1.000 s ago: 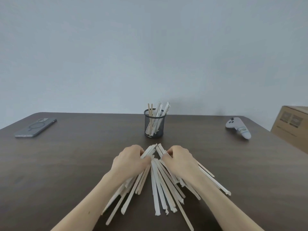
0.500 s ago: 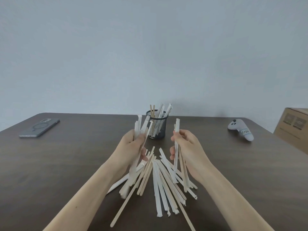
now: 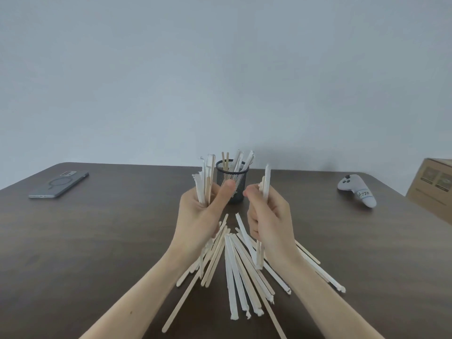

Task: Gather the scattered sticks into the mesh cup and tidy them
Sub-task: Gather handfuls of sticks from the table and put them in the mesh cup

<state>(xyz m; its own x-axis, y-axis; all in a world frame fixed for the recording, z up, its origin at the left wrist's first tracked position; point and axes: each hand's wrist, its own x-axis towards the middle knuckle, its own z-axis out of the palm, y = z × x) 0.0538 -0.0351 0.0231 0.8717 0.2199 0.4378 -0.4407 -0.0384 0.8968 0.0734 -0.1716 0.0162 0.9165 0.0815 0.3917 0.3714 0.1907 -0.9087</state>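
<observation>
A black mesh cup [image 3: 232, 180] stands upright at the middle of the dark table, with several sticks poking out of its top. My left hand [image 3: 200, 214] is shut on a bunch of sticks [image 3: 205, 182], held upright just left of the cup. My right hand [image 3: 267, 216] grips a few sticks [image 3: 266, 182] upright just right of the cup. Below both hands, a fan of scattered sticks [image 3: 241, 272], some bare wood and some in white paper sleeves, lies on the table. My hands hide part of the cup's lower wall.
A grey phone [image 3: 58, 184] lies face down at the far left. A white game controller [image 3: 357, 192] rests at the far right, and a cardboard box [image 3: 433, 189] stands beyond the table's right edge. The table [image 3: 97, 241] is dark wood.
Both hands closed on sticks from the pile and raised them upright, moving from the table surface up toward the cup. The pile on the table has thinned.
</observation>
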